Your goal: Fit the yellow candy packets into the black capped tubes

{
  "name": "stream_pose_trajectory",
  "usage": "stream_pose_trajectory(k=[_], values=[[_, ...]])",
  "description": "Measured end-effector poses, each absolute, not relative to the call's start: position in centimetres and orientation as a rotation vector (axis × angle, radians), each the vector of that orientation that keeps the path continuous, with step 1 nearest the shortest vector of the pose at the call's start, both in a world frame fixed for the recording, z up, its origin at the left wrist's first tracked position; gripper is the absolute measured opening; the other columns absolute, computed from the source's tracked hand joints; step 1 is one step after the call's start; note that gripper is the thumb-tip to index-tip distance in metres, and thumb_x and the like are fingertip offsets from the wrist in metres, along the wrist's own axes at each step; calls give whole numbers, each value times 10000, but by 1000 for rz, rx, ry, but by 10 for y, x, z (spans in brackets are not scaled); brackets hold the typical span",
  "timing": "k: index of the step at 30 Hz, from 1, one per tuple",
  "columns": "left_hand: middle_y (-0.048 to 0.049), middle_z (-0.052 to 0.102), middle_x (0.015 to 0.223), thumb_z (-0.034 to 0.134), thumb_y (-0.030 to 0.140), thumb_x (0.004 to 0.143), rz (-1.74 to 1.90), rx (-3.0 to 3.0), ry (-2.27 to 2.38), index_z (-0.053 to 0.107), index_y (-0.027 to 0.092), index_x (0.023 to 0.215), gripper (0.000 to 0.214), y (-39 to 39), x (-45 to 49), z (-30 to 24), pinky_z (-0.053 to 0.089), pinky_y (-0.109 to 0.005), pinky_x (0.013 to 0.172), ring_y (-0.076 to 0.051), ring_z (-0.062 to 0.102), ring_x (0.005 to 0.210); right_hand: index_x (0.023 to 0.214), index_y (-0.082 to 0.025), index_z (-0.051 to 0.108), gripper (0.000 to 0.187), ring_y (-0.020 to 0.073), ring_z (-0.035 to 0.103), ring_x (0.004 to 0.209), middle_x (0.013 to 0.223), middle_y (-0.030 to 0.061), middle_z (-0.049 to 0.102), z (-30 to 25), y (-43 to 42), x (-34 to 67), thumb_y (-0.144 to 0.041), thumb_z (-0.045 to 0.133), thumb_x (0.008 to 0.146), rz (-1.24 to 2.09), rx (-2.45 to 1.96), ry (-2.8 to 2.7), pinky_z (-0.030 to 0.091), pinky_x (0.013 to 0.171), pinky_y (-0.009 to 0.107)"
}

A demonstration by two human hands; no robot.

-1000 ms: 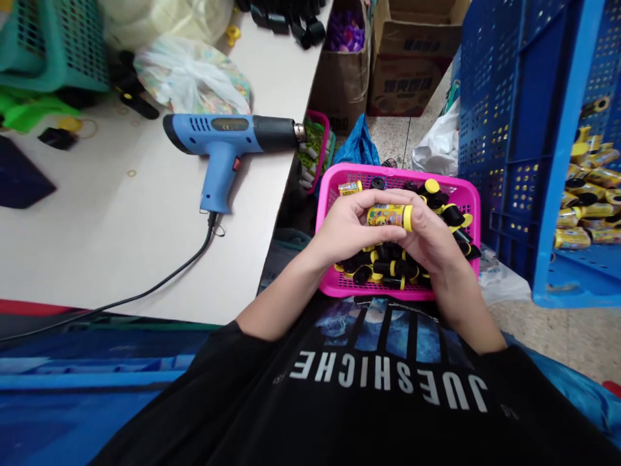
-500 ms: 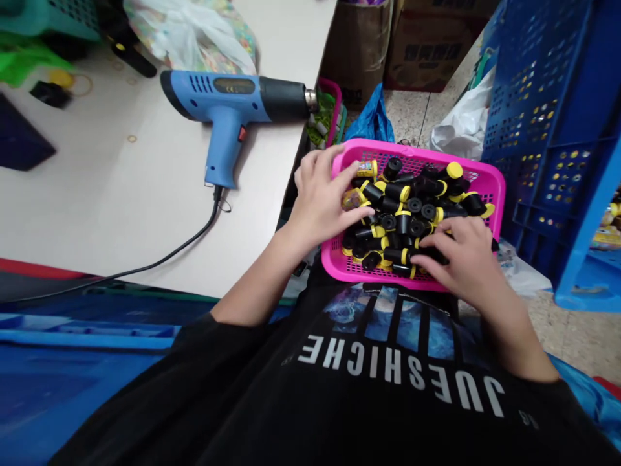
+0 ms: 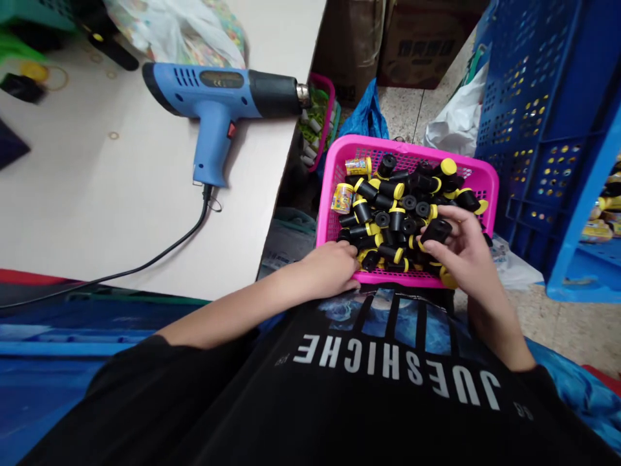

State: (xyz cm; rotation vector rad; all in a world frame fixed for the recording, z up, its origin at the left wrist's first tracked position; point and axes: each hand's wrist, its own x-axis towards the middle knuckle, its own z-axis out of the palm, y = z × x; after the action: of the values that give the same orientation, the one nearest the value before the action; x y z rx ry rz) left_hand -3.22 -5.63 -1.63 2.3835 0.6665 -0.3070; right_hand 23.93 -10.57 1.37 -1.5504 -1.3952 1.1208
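Observation:
A pink plastic basket (image 3: 412,147) holds many small black canisters (image 3: 396,219) with yellow lids, lying in a heap. Two of its containers, like the small jar (image 3: 342,198) at the left, wear a printed yellow label. My right hand (image 3: 466,249) is closed over the basket's right side, pinching one black canister (image 3: 437,230) between thumb and fingers. At the near left corner, my left hand (image 3: 332,268) is closed over the basket's rim, its fingertips partly hidden against the canisters inside.
On the white table (image 3: 145,213) to the left lies a blue heat gun (image 3: 213,120) with a trailing cord, beside a plastic bag (image 3: 179,32). A tall blue crate (image 3: 533,142) stands at the right. Cardboard boxes (image 3: 427,45) and a blue bag (image 3: 366,113) sit beyond the basket.
My left hand has moved from the basket's far left side to its near left rim, uncovering the labelled jars. My right hand has lifted a black canister from the heap.

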Motion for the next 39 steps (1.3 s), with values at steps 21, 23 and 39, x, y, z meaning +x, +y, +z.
stream_pose_trajectory(k=[21,23,39], values=[[18,746,820,945,275,659,853,798,858,707,167,1004,433,-32,7,-1,552,-205,753,-89,690,732,709,-211,703,219,162,589,743,755,1,659,17,-68,190,-369,722,859,1118,-1527,-1391,456,747,317],[41,721,725,935,251,666,852,862,863,720,193,1193,572,-32,7,3,540,-195,673,-84,659,640,676,-215,686,241,165,576,737,721,1,630,19,-68,193,-361,719,865,1089,-1517,-1468,454,762,326],[-64,834,993,823,476,810,885,1063,985,823,228,1101,382,-33,2,1,609,-241,678,-142,736,654,1177,-351,747,380,206,644,1087,1148,27,638,27,-71,227,-325,837,808,1299,-1194,-1258,555,997,376]])
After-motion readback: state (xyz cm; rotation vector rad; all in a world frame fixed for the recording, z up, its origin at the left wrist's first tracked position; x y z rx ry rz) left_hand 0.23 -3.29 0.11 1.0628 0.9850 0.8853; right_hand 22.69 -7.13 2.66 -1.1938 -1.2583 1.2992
